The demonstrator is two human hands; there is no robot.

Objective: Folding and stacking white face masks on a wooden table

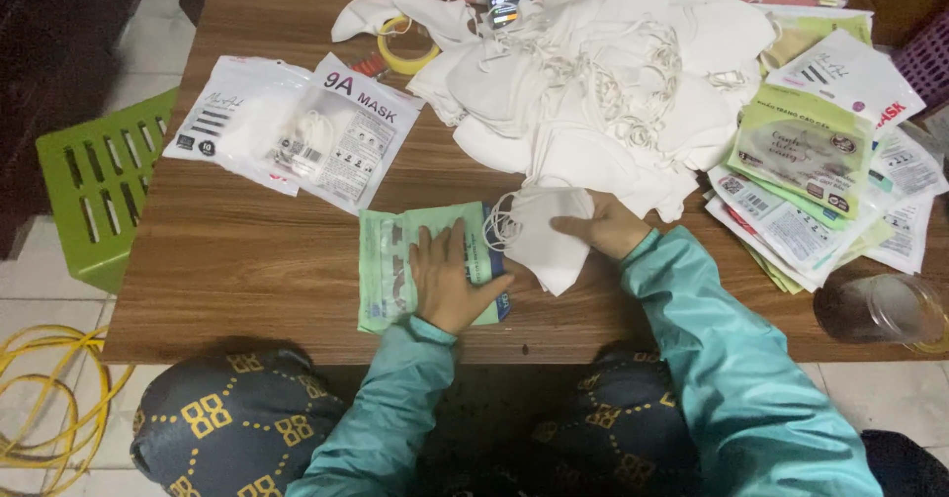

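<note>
Under the left hand, fingers spread and pressed flat, lies a pale green packet near the front edge of the wooden table. Beside it the right hand, fingers together, pinches a white face mask whose ear loops trail toward the packet's open end. It looks like the stuffing step: mask at the mouth, not yet inside. Sliding it in would call for holding the packet steady and keeping the loops tucked. Beyond lie a heap of loose masks, filled packets and stacked empty packets.
</note>
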